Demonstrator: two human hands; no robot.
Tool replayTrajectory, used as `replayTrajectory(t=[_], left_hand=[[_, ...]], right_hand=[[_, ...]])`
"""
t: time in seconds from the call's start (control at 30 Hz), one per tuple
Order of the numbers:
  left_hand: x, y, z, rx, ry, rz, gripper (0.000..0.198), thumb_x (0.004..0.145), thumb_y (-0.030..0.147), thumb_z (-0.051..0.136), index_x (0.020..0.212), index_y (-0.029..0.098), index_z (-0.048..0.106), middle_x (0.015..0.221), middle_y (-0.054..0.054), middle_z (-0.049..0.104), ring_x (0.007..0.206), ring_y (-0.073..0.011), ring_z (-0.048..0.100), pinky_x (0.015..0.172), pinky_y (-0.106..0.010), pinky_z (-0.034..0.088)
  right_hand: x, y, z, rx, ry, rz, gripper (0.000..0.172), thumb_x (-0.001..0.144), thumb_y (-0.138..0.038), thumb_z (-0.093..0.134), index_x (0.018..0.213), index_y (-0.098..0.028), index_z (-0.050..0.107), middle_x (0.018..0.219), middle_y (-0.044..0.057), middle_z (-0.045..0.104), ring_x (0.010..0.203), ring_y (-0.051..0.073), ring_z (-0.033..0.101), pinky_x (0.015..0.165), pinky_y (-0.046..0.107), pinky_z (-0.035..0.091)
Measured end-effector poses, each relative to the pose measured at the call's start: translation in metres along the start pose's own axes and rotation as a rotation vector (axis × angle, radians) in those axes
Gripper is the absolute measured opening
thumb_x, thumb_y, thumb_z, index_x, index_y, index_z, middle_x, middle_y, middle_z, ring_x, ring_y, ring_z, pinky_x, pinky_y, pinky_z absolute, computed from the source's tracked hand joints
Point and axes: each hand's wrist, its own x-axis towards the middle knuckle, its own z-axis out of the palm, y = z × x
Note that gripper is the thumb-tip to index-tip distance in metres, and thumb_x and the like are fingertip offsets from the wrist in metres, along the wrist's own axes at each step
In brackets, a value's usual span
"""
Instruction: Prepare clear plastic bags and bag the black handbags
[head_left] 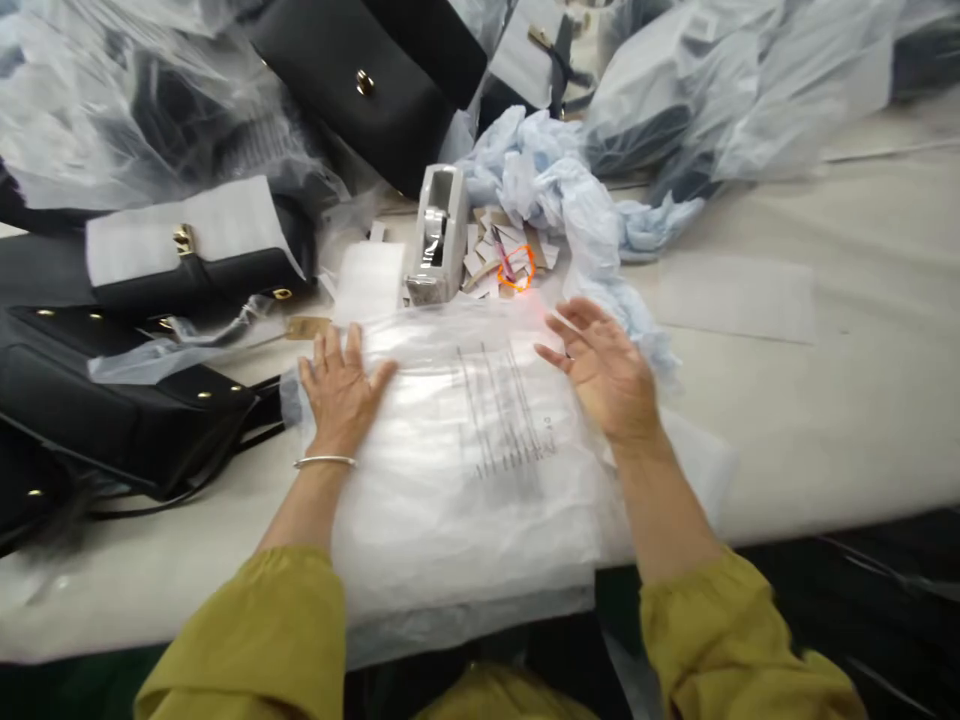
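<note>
A clear plastic bag [480,470] with black printed text lies flat on the table in front of me, with something white inside it. My left hand [341,385] presses flat on the bag's left part, fingers stretched out. My right hand [604,365] hovers over the bag's right edge, palm turned inward, fingers spread and holding nothing. A silver bangle sits on my left wrist.
A grey tape dispenser [437,235] stands just beyond the bag. Cardboard tags and an orange loop [516,268] lie beside it, with crumpled pale blue tissue [555,180]. Black handbags [127,400] crowd the left side, and bagged goods [712,90] pile up at the back.
</note>
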Motion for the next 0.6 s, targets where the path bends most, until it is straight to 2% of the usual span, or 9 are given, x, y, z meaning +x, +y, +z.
replayTrajectory(t=[0.07, 0.1, 0.17, 0.23, 0.33, 0.4, 0.47, 0.53, 0.6], left_hand=[[-0.002, 0.006, -0.016, -0.029, -0.062, 0.005, 0.071, 0.095, 0.057, 0.039, 0.153, 0.018, 0.024, 0.161, -0.019, 0.017, 0.149, -0.0365, 0.013, 0.118, -0.063, 0.012], [-0.003, 0.009, -0.026, -0.034, -0.072, 0.02, 0.071, 0.095, 0.058, 0.038, 0.152, 0.018, 0.026, 0.162, -0.019, 0.016, 0.149, -0.0373, 0.011, 0.118, -0.064, 0.011], [-0.002, 0.017, -0.045, -0.024, -0.022, 0.081, 0.071, 0.094, 0.06, 0.038, 0.15, 0.017, 0.031, 0.162, -0.018, 0.014, 0.15, -0.0376, 0.009, 0.119, -0.063, 0.009], [0.004, 0.028, -0.06, -0.004, 0.05, 0.183, 0.068, 0.096, 0.06, 0.034, 0.147, 0.015, 0.037, 0.162, -0.016, 0.018, 0.15, -0.036, 0.009, 0.119, -0.062, 0.006], [0.017, 0.051, -0.063, 0.006, -0.011, 0.304, 0.062, 0.099, 0.056, 0.027, 0.141, 0.013, 0.045, 0.154, -0.015, 0.036, 0.147, -0.0344, 0.02, 0.118, -0.061, 0.01], [0.026, 0.065, -0.053, -0.015, -0.083, 0.301, 0.062, 0.098, 0.054, 0.03, 0.141, 0.012, 0.044, 0.147, -0.018, 0.045, 0.142, -0.0346, 0.031, 0.117, -0.061, 0.016], [0.03, 0.072, -0.039, -0.046, -0.098, 0.261, 0.064, 0.095, 0.054, 0.036, 0.141, 0.01, 0.042, 0.14, -0.021, 0.051, 0.136, -0.035, 0.04, 0.116, -0.06, 0.019], [0.03, 0.071, -0.028, -0.063, -0.077, 0.26, 0.063, 0.093, 0.053, 0.038, 0.137, 0.009, 0.045, 0.135, -0.021, 0.054, 0.132, -0.0348, 0.044, 0.116, -0.058, 0.02], [0.028, 0.063, -0.024, -0.082, -0.06, 0.282, 0.059, 0.093, 0.052, 0.036, 0.13, 0.01, 0.052, 0.132, -0.021, 0.055, 0.132, -0.0338, 0.043, 0.117, -0.056, 0.018]], right_hand=[[-0.054, -0.02, -0.052, 0.017, 0.001, 0.226, 0.056, 0.091, -0.063, 0.039, 0.118, -0.021, 0.064, 0.119, 0.013, 0.068, 0.106, 0.026, 0.066, 0.078, 0.047, 0.057], [-0.089, -0.024, -0.073, 0.032, -0.067, 0.371, 0.06, 0.081, -0.071, 0.052, 0.107, -0.019, 0.068, 0.109, 0.013, 0.071, 0.096, 0.029, 0.068, 0.069, 0.046, 0.058], [-0.163, -0.018, -0.099, 0.1, -0.33, 0.727, 0.06, 0.068, -0.065, 0.072, 0.101, -0.015, 0.07, 0.099, 0.016, 0.073, 0.087, 0.031, 0.07, 0.063, 0.045, 0.058], [-0.23, 0.004, -0.099, 0.123, -0.34, 1.0, 0.051, 0.075, -0.055, 0.072, 0.107, -0.016, 0.067, 0.1, 0.014, 0.072, 0.088, 0.026, 0.07, 0.067, 0.039, 0.059], [-0.29, 0.042, -0.059, 0.419, -0.128, 1.181, 0.073, 0.065, -0.048, 0.084, 0.126, -0.02, 0.057, 0.118, 0.015, 0.067, 0.106, 0.026, 0.067, 0.089, 0.041, 0.056], [-0.294, 0.056, -0.023, 0.599, -0.029, 1.161, 0.073, 0.06, -0.047, 0.088, 0.121, -0.02, 0.057, 0.119, 0.013, 0.066, 0.113, 0.026, 0.065, 0.094, 0.041, 0.054], [-0.277, 0.058, 0.004, 0.672, -0.027, 1.1, 0.058, 0.063, -0.049, 0.086, 0.104, -0.015, 0.063, 0.109, 0.014, 0.07, 0.103, 0.025, 0.069, 0.086, 0.037, 0.057], [-0.251, 0.052, 0.014, 0.604, -0.06, 1.042, 0.049, 0.067, -0.051, 0.081, 0.089, -0.011, 0.066, 0.094, 0.014, 0.072, 0.082, 0.02, 0.072, 0.069, 0.029, 0.058], [-0.227, 0.046, 0.007, 0.447, -0.045, 0.983, 0.046, 0.068, -0.05, 0.08, 0.081, -0.009, 0.066, 0.081, 0.011, 0.072, 0.065, 0.016, 0.069, 0.055, 0.024, 0.055]])
